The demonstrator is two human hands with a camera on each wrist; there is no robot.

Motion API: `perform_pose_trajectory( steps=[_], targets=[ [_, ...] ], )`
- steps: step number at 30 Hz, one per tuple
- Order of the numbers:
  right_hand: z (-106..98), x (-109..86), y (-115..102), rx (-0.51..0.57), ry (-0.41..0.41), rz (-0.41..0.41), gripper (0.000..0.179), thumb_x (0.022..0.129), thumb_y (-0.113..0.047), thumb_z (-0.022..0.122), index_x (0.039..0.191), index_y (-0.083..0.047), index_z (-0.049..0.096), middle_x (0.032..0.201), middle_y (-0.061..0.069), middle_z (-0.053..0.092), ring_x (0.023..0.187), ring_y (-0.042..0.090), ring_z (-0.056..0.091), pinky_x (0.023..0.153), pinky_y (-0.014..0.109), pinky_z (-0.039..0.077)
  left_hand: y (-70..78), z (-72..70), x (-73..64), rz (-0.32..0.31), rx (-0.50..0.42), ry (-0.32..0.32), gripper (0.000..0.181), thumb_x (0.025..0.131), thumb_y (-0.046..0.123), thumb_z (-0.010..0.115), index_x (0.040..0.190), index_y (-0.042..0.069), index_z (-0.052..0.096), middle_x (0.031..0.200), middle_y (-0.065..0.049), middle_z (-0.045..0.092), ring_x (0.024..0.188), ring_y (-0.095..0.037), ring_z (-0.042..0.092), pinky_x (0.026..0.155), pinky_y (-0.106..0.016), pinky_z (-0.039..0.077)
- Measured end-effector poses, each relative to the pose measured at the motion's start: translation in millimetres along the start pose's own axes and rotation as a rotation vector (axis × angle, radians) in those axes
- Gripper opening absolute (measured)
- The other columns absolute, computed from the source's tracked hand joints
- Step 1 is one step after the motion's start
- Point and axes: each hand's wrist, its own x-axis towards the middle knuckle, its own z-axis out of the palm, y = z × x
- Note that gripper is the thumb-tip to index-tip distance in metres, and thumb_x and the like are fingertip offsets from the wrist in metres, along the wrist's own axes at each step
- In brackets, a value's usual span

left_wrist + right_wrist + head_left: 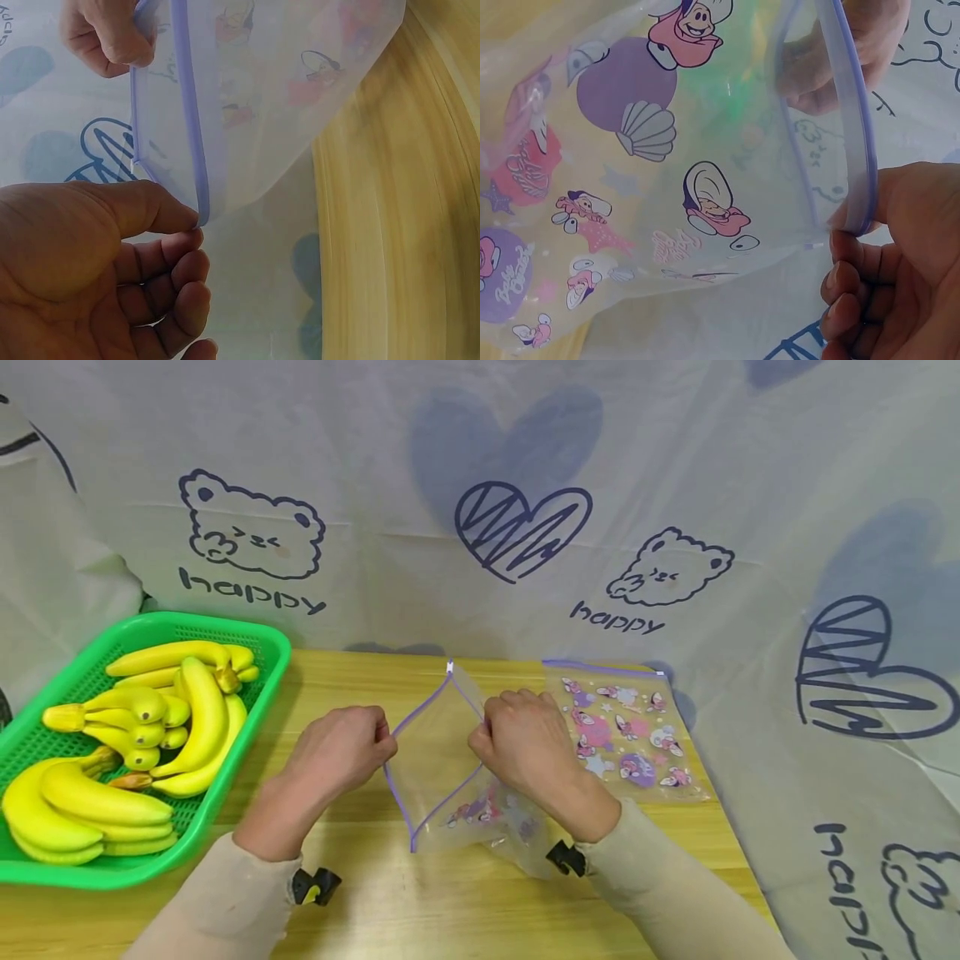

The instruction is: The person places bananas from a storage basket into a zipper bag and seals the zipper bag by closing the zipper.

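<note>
A clear zip bag (480, 822) with purple edging and cartoon shell prints is spread at its mouth between both hands. My left hand (341, 747) pinches one side of the purple rim between thumb and forefinger. On the opposite side, my right hand (528, 739) pinches the rim. The white slider (450, 667) sits at the far corner of the mouth. In the right wrist view the printed bag (652, 187) hangs from the right hand (900, 255). The left wrist view shows the left thumb against the purple rim (191, 135), the other fingers loosely curled.
A green basket (270, 668) holding several bunches of bananas (198, 718) stands at the left. A second printed zip bag (626, 735) lies flat on the wooden table (360, 893) at the right. Behind hangs a white cloth (390, 568) with drawings.
</note>
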Motion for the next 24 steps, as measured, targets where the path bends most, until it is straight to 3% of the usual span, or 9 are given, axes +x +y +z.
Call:
perform_pose_trajectory(
  steps=[5,11,15,19,22,24],
  targets=[
    [0.1,0.5,-0.5,0.02,-0.007,0.03,0.026,0.079,-0.012,0.061,0.058,-0.018,0.046,0.06,-0.003,0.046,0.058,0.019,0.044,0.058,0.035,0.034,-1.9,-2.2,-0.9,-0.002,-0.009,0.001,0.018,0.098,0.024,0.064,0.082,0.015,0.062,0.074,0.001,0.06,0.066,-0.019,0.054,0.057,-0.034,0.04],
    [0.2,2.5,-1.8,0.051,-0.028,0.061,0.024,0.08,-0.014,0.06,0.059,-0.017,0.049,0.062,-0.003,0.049,0.059,0.019,0.047,0.06,0.037,0.04,-19.8,-22.9,-2.3,-0.038,-0.017,0.009,0.02,0.101,0.027,0.059,0.089,0.013,0.064,0.078,-0.002,0.061,0.068,-0.021,0.055,0.059,-0.034,0.041],
    [0.5,3.4,-2.1,0.061,-0.029,0.066,0.023,0.08,-0.013,0.06,0.059,-0.017,0.049,0.061,-0.003,0.049,0.058,0.019,0.047,0.059,0.036,0.039,-50.3,-45.6,-1.2,-0.102,0.022,0.078,0.023,0.102,0.028,0.055,0.087,0.012,0.062,0.075,-0.004,0.058,0.068,-0.024,0.053,0.056,-0.035,0.039],
    [1.8,2.7,-1.2,0.065,-0.031,0.077,0.024,0.079,-0.013,0.061,0.059,-0.017,0.05,0.06,-0.003,0.049,0.058,0.018,0.046,0.059,0.036,0.039,-89.3,-67.0,0.7,-0.182,0.061,0.172,0.028,0.099,0.025,0.052,0.075,0.011,0.056,0.067,-0.005,0.047,0.062,-0.027,0.049,0.051,-0.037,0.033],
    [2.6,1.3,-0.8,0.071,-0.041,0.082,0.024,0.08,-0.013,0.061,0.059,-0.017,0.05,0.06,-0.003,0.048,0.057,0.018,0.046,0.058,0.036,0.039,-118.5,-79.4,-0.2,-0.248,0.092,0.196,0.031,0.1,0.026,0.05,0.09,0.0,0.064,0.081,-0.021,0.059,0.071,-0.04,0.055,0.053,-0.045,0.04],
    [2.8,0.4,-0.9,0.079,-0.052,0.085,0.024,0.08,-0.013,0.061,0.059,-0.017,0.05,0.06,-0.003,0.048,0.057,0.017,0.046,0.059,0.036,0.04,-136.4,-84.4,-1.6,-0.305,0.102,0.179,0.042,0.103,0.03,0.048,0.111,-0.008,0.063,0.102,-0.033,0.06,0.086,-0.053,0.056,0.061,-0.056,0.046]
  ],
)
